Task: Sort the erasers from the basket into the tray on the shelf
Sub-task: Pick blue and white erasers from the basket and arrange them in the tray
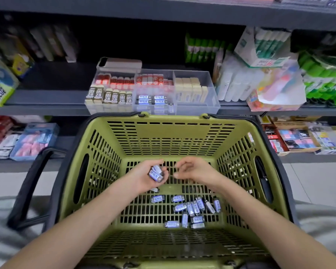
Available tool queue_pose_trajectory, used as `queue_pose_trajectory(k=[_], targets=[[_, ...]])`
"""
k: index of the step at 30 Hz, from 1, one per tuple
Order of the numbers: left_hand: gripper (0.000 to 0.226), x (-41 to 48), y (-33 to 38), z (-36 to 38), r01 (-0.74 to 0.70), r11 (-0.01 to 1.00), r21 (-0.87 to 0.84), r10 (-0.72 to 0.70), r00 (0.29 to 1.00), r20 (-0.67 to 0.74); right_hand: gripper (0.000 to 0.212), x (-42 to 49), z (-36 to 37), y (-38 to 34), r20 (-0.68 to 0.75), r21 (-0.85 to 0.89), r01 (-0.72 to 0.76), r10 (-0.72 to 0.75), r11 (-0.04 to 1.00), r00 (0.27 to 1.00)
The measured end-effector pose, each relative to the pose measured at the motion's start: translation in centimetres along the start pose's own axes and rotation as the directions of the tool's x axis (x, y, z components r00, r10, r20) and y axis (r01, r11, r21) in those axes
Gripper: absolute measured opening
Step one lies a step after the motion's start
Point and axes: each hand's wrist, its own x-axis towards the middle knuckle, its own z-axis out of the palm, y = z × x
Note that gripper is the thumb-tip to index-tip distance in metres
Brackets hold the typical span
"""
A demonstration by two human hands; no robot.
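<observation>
An olive-green basket [169,138] stands in front of me below the shelf. Several blue-and-white wrapped erasers [190,209] lie on its slatted floor, toward the near right. My left hand [145,176] is inside the basket and holds a small bunch of the same erasers [156,173] in its curled fingers. My right hand [194,170] hovers beside it with fingers loosely curled and nothing visible in them. On the shelf above stands a clear divided tray [199,109] with 2B, red, cream and blue erasers in separate compartments.
The basket's black handle [29,189] hangs down on the left. A phone-like case [120,64] lies behind the tray. Glue sticks and packets crowd the shelf on the right [268,70], stationery boxes fill the lower shelf [33,140], and grey cloth lies at both sides.
</observation>
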Motion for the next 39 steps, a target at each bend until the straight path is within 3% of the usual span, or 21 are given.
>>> queue_pose_trajectory(k=[2,5,11,13,15,19,21,24,26,30,32,36,39], targets=[[0.017,-0.3,-0.3,-0.9,-0.002,0.998,0.063,0.003,1.000,-0.023,0.017,-0.1,-1.2,1.9,-0.010,-0.309,-0.172,0.178,0.935,0.984],[0.015,-0.6,-0.5,-1.7,-0.043,0.993,0.114,0.046,0.999,-0.026,0.029,0.0,-1.0,5.5,-0.059,-0.666,-0.339,0.406,0.665,0.912],[0.013,-0.7,-0.8,-1.2,-0.058,0.998,-0.008,0.057,0.997,-0.059,0.065,0.2,1.6,9.2,-0.149,-0.919,-0.241,0.292,0.312,0.945],[0.014,-0.7,-1.0,-1.1,-0.052,0.999,-0.009,0.051,0.997,-0.065,0.081,0.2,2.1,9.9,-0.143,-0.940,-0.205,0.232,0.272,0.962],[0.015,-0.7,-1.1,-1.0,-0.050,0.999,-0.010,0.049,0.997,-0.062,0.083,0.2,2.3,10.4,-0.125,-0.936,-0.176,0.179,0.306,0.976],[0.012,-0.7,-0.8,-0.9,-0.053,0.998,-0.026,0.052,0.998,-0.039,0.057,0.6,2.0,10.8,-0.108,-0.862,-0.169,0.152,0.477,0.982],[0.011,-0.5,-0.7,-0.9,-0.055,0.998,-0.033,0.053,0.997,-0.047,0.043,1.0,1.8,10.5,-0.147,-0.796,-0.202,0.142,0.570,0.979],[0.012,-0.3,-0.5,-1.0,-0.054,0.998,-0.015,0.053,0.997,-0.061,0.040,1.9,1.0,9.9,-0.266,-0.701,-0.259,0.093,0.665,0.959],[0.013,-0.1,-0.6,-1.2,-0.054,0.998,0.012,0.055,0.997,-0.056,0.041,2.3,0.6,9.7,-0.290,-0.675,-0.273,0.093,0.685,0.952],[0.027,0.5,-1.2,-1.6,-0.107,0.984,0.142,0.117,0.991,-0.064,0.046,2.4,0.9,9.8,-0.256,-0.729,-0.274,0.121,0.627,0.959],[0.033,0.6,-1.6,-1.7,-0.111,0.969,0.222,0.126,0.991,-0.054,0.044,2.4,1.0,8.8,-0.251,-0.651,-0.265,0.128,0.712,0.960],[0.053,0.1,-1.9,-1.3,-0.054,0.971,0.235,0.059,0.998,-0.015,0.031,1.6,1.1,3.5,-0.214,-0.250,-0.085,0.031,0.964,0.976],[0.052,-0.6,-1.1,-0.5,-0.066,0.981,0.185,0.045,0.992,0.117,0.033,0.5,2.0,-1.0,-0.183,-0.143,0.095,-0.120,0.985,0.976]])
